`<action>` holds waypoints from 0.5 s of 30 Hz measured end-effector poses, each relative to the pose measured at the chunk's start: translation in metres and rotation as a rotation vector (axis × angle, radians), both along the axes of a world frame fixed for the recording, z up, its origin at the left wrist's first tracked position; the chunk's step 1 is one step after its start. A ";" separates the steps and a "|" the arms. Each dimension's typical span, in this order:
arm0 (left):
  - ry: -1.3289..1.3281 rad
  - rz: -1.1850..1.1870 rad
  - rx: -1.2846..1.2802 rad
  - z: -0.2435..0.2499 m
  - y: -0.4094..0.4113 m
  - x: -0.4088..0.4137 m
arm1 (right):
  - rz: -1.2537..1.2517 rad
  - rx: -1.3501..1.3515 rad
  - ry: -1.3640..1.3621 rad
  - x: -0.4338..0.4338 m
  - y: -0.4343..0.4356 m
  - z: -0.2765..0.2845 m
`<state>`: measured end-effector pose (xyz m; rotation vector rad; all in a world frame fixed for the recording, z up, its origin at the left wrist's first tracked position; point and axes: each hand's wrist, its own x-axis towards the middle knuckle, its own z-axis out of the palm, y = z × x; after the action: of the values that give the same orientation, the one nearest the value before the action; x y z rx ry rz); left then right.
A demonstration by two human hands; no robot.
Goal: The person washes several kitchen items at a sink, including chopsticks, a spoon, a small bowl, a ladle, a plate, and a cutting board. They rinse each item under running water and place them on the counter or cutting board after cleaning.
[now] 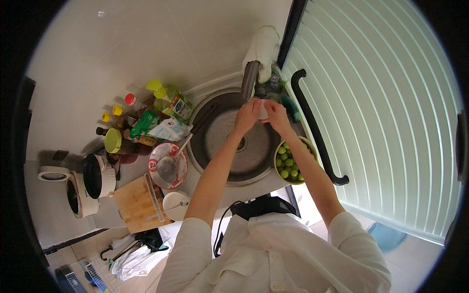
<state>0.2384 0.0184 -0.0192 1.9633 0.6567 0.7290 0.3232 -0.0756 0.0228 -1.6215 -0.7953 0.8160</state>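
Above the far right part of a round steel sink (253,164), my left hand (248,115) and my right hand (277,116) come together on a small whitish, translucent thing (263,110); its kind is unclear. The fingertips of both hands are on its edges, just below the end of a grey cylindrical thing, perhaps a tap cover (250,78). A bowl of round green fruits (289,163) stands to the right of the sink, partly under my right forearm.
Left of the sink are a red-and-white bowl (154,164) with a ladle, a dish soap bottle (179,108), several seasoning bottles, a small white bowl (172,210) and a wooden cutting board (135,201). A ribbed glass door with a black handle (317,132) borders the right side.
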 end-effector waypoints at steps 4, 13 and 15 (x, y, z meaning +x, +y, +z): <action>-0.049 0.030 0.214 0.024 -0.005 0.011 | -0.184 0.025 0.055 0.001 0.001 0.004; 0.147 0.192 -0.052 -0.005 0.005 -0.036 | -0.050 -0.012 0.347 -0.006 0.029 -0.007; 0.048 0.238 -0.207 -0.008 0.004 -0.043 | 0.001 0.034 0.253 -0.015 0.045 -0.017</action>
<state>0.1951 0.0225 -0.0272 1.7347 0.9674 0.7271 0.3083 -0.0306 0.0062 -1.4524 -0.6265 0.9806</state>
